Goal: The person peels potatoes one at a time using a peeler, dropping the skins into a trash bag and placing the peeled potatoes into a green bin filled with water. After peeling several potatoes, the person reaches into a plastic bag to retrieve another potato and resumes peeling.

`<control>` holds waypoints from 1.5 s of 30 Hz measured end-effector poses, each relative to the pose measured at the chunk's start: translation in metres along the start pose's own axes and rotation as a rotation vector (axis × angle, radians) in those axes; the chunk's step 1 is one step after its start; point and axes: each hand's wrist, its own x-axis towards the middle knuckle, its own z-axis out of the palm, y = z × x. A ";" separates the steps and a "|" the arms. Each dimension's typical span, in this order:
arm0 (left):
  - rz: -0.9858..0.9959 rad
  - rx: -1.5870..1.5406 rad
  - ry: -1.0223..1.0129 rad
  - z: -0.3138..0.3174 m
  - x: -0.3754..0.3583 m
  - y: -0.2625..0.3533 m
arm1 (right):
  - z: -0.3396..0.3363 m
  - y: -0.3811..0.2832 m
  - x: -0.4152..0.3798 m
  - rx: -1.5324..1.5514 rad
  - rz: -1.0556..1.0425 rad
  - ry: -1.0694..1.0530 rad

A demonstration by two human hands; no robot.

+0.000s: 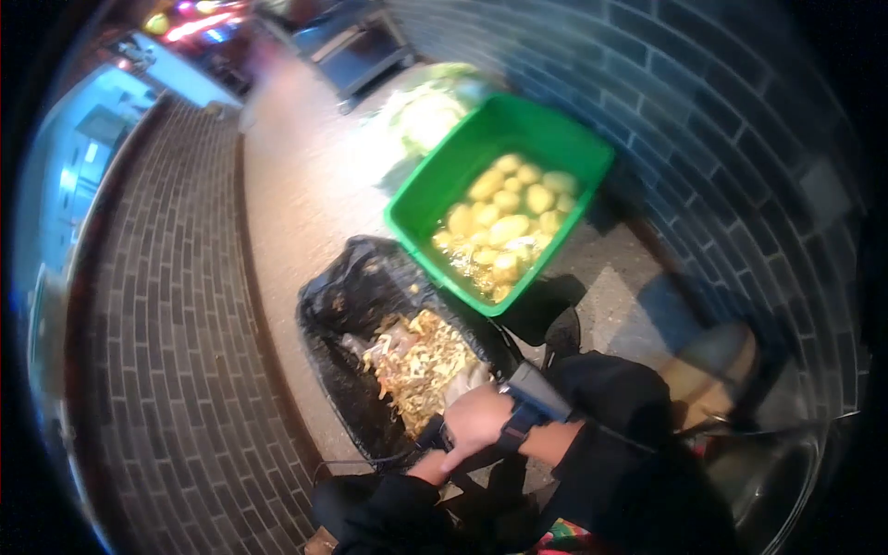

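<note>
My right hand (pixel 476 421), a dark strap on its wrist, lies across my left wrist. Its thumb points down and its fingers curl around a black wrist strap (pixel 431 433) there; the fingertips are hidden. Beyond it, a pale, seemingly gloved part of my left hand (pixel 469 381) shows over the peelings, its fingers blurred and partly covered. Below both hands stands a crate lined with a black plastic bag (pixel 338 310), holding a heap of yellowish peelings (pixel 421 365). Just past it, a green tub (pixel 421 190) holds peeled potatoes (pixel 509 229) in water.
Behind the tub is a brightly lit, pale green leafy heap (pixel 430 111). Brick walls stand on the left (pixel 176 305) and right (pixel 675 102). A dark metal cart (pixel 356 51) is at the far end. A round metal vessel (pixel 777 481) sits at lower right.
</note>
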 end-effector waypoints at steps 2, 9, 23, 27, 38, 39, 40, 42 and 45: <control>0.384 0.137 0.162 0.051 0.005 -0.050 | -0.016 0.008 -0.008 -0.042 -0.096 -0.039; 0.671 0.382 0.468 0.069 0.023 -0.111 | -0.019 0.001 -0.007 0.019 -0.087 0.002; 0.412 -0.522 0.219 -0.112 0.080 -0.244 | -0.047 0.012 0.036 0.052 0.040 0.423; 0.620 -2.107 -0.133 -0.190 0.015 -0.213 | -0.050 0.002 0.051 0.027 0.072 0.404; 0.057 -1.889 0.235 -0.172 0.050 -0.171 | -0.061 0.028 0.052 0.133 0.231 0.415; 0.186 -1.875 0.138 -0.174 0.050 -0.171 | -0.064 0.033 0.040 0.125 0.276 0.501; 0.302 -1.853 0.062 -0.175 0.053 -0.170 | -0.067 0.034 0.028 0.122 0.301 0.581; 0.336 -1.803 -0.004 -0.172 0.058 -0.167 | -0.064 0.017 -0.013 0.157 0.333 0.706; 0.271 -1.791 0.103 -0.178 0.038 -0.139 | -0.090 -0.019 -0.086 0.020 0.633 0.541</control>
